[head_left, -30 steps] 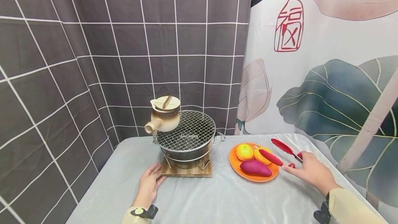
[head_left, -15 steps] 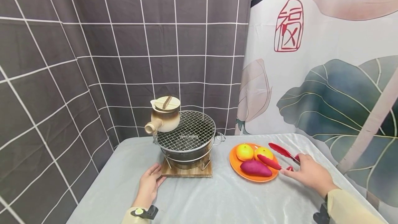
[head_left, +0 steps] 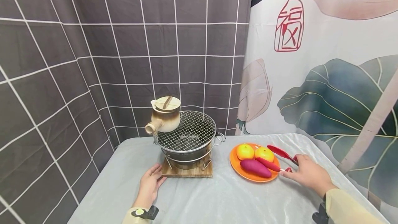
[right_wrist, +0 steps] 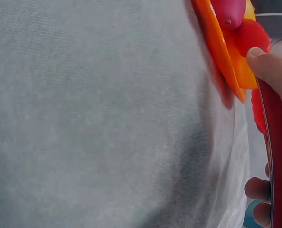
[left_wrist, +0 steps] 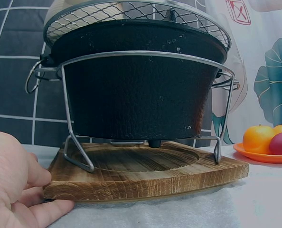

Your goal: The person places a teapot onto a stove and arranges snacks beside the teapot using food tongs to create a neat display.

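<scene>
My left hand (head_left: pixel 148 186) grips the left corner of a wooden board (head_left: pixel 188 173), its fingers along the side and thumb at the front edge. On the board stands a black charcoal grill (left_wrist: pixel 145 95) in a wire stand. In my right hand (head_left: pixel 312 175) is a pair of red-tipped tongs (head_left: pixel 269 165), their arms spread. Those tips reach over an orange plate (head_left: pixel 256 180), one on either side of the right mandarin (head_left: pixel 264 154). Left of it sits another mandarin (head_left: pixel 245 151), with a purple sweet potato (head_left: pixel 255 168) in front. The right wrist view catches the tongs' handle (right_wrist: pixel 278 156) along the palm.
A clay side-handled pot (head_left: pixel 166 122) with a wooden lid stands on the left of the grill's wire mesh (head_left: pixel 194 130). Wire loops (head_left: pixel 220 137) stick out at the grill's side. A grey cloth (head_left: pixel 230 199) covers the table; curtains hang behind.
My right hand has moved slightly left, bringing the tongs' tips further over the plate and around the right mandarin. The left hand, board and grill stay in place.
</scene>
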### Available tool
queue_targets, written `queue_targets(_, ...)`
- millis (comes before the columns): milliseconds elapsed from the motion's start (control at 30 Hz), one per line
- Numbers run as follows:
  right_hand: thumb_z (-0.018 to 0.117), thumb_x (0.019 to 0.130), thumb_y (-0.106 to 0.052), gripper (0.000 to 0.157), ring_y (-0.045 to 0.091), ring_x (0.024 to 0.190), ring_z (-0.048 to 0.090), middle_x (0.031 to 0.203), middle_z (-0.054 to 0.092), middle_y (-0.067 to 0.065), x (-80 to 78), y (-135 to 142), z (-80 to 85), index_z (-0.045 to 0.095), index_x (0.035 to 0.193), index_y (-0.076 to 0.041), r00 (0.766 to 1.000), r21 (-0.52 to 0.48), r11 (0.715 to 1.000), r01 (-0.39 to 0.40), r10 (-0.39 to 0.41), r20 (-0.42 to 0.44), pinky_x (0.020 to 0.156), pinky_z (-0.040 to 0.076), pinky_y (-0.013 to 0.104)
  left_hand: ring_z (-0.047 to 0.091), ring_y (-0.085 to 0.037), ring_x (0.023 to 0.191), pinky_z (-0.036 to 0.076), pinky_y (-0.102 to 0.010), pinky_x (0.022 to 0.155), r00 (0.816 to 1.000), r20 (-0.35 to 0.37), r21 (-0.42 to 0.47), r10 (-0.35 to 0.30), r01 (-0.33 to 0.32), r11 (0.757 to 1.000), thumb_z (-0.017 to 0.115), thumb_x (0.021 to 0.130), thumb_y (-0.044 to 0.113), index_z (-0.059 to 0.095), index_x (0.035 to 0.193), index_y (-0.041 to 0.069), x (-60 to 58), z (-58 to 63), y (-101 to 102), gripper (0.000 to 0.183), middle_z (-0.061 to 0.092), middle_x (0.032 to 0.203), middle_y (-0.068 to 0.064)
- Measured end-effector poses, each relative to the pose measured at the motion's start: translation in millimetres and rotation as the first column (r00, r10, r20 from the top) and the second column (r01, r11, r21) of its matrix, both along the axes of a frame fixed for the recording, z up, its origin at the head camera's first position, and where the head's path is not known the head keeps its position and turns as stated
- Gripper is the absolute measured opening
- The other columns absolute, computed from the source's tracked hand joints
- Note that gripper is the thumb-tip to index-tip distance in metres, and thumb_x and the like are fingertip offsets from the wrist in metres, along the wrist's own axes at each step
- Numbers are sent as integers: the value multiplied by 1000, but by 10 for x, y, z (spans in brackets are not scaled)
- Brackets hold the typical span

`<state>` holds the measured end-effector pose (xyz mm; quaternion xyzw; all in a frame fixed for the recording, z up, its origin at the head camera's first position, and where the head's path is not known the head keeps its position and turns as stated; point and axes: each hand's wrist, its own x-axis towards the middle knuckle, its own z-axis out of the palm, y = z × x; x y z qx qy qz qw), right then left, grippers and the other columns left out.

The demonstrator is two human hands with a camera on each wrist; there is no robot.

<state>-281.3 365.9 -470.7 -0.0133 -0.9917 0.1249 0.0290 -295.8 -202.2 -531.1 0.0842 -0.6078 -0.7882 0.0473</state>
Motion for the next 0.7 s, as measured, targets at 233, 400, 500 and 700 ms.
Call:
queue_targets(233,75,65,-79,109,28,83,59,100,59,19,-9,-19,-17,53,121,12,1000,3,1000,-3,3,16,67,60,59,34,-51,141,49,-48,109,1000,0,-7,4,-4,1000,38,102,-8,25,152,-14,7,1,7,52,29,154,-38)
queue_targets(400,75,64,-80,111,27,80,59,98,59,19,-6,-35,-14,52,121,13,1000,-2,1000,6,-6,23,66,61,59,34,-51,141,48,-48,109,1000,-2,-13,2,-2,1000,37,103,-7,25,152,-14,1,-2,5,52,29,154,-38)
queue_targets(500,75,65,-79,108,25,77,58,95,58,16,4,-47,-7,53,120,12,1000,-1,1000,4,-4,18,65,61,56,34,-50,141,49,-47,109,1000,-1,-10,2,-2,1000,37,103,-7,25,152,-13,-2,0,8,51,29,155,-37)
queue_targets(700,75,70,-76,96,22,70,53,85,54,8,39,-73,-9,55,115,8,1000,3,1000,-22,22,-10,57,57,45,33,-51,142,49,-46,108,1000,-13,-4,-5,5,1000,37,103,-7,24,152,-14,-8,-8,3,51,28,154,-38)
